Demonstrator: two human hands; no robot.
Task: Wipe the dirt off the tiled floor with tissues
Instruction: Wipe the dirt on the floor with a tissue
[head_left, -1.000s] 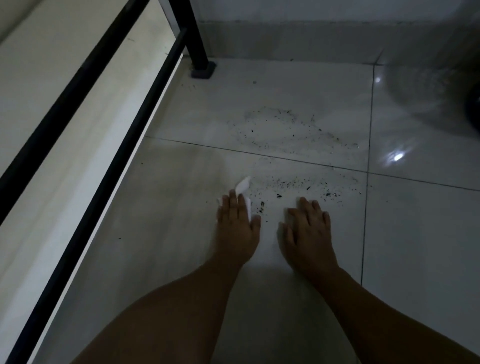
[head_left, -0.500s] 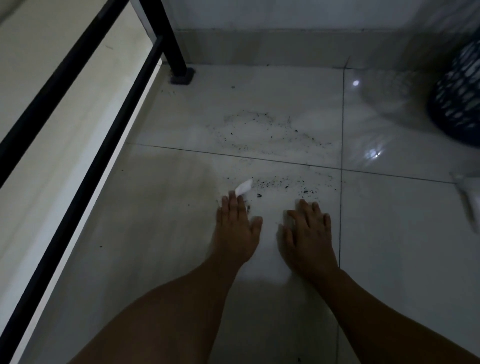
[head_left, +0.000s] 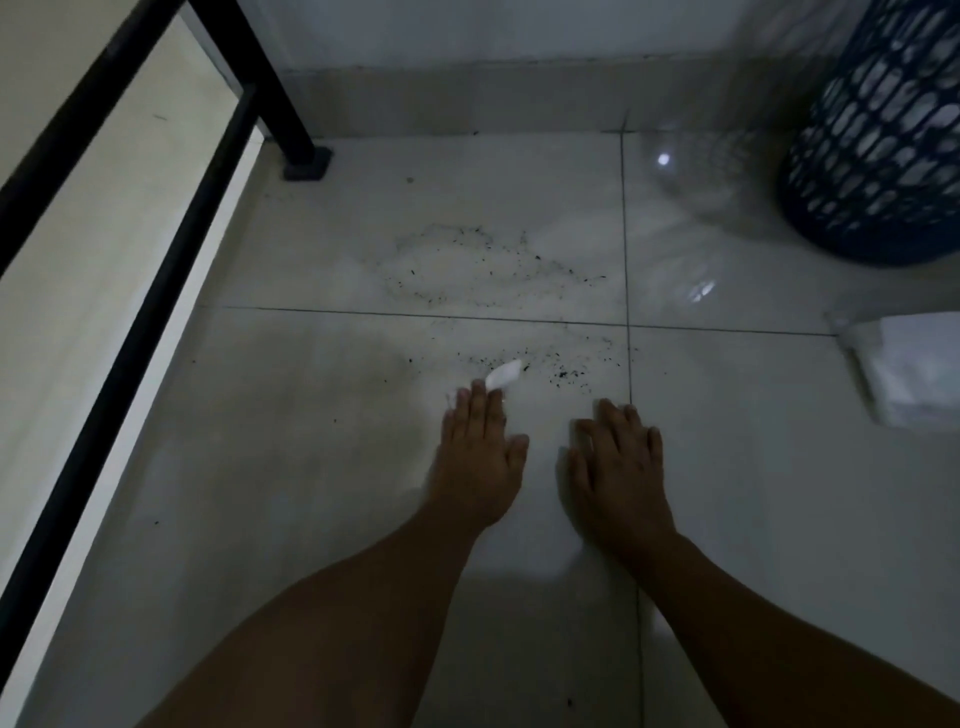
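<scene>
The tiled floor (head_left: 270, 467) is strewn with dark dirt (head_left: 569, 373), and a blue basket (head_left: 883, 156) and a tissue pack (head_left: 914, 369) are set on it.

Dim, grainy; glare on floor (head_left: 663, 159)

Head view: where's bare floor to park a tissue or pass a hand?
Free: tile between black rail and left hand; tile right of right hand, nearer than the white tissue stack. Crowded: dirt specks ahead of both hands, dirt ring beyond, blue basket far right.
</scene>
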